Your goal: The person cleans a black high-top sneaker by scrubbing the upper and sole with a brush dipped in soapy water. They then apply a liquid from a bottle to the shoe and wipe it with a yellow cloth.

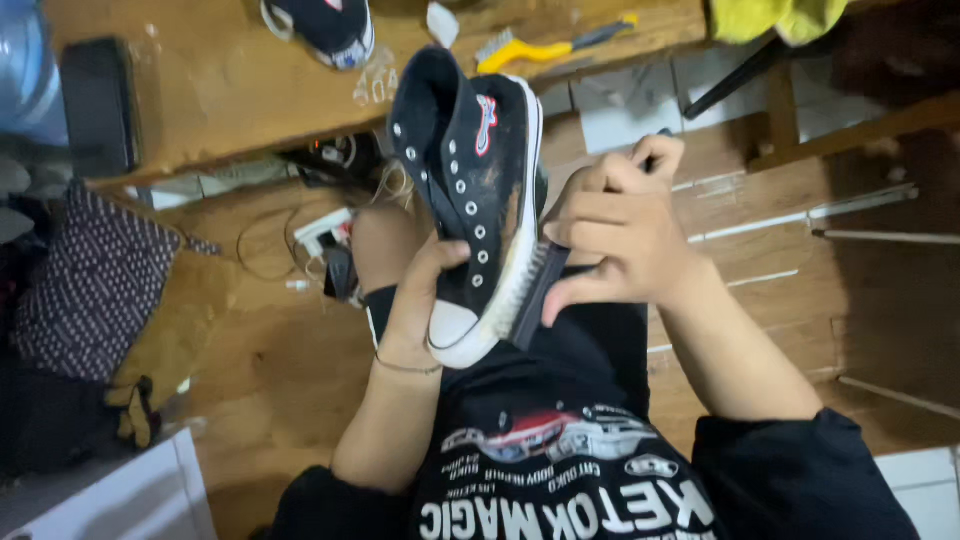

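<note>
Left hand wrapped around the black sneaker, right hand fisted on the brush against the sole edge; best kept short, firm strokes, shoe braced on the lap

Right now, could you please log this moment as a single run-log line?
left hand: holds black high-top sneaker near toe | right hand: presses dark brush to white sole edge | second sneaker on wooden table
</note>
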